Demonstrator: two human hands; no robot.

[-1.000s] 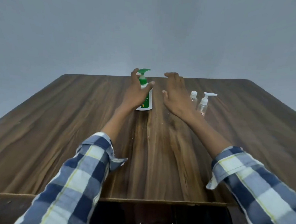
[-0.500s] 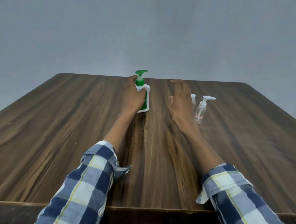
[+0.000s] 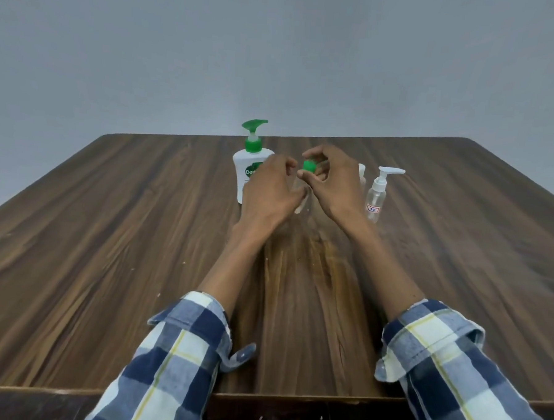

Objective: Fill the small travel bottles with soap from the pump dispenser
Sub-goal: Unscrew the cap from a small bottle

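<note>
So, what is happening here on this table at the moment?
A person in a checked shirt is working on a wooden table. The left hand holds a small clear bottle, and the right hand pinches its green cap, apparently to unscrew it. The white soap dispenser with the green pump stands just behind the left hand, untouched. Two more travel bottles stand to the right; the nearer one has a white pump top, the other is mostly hidden.
</note>
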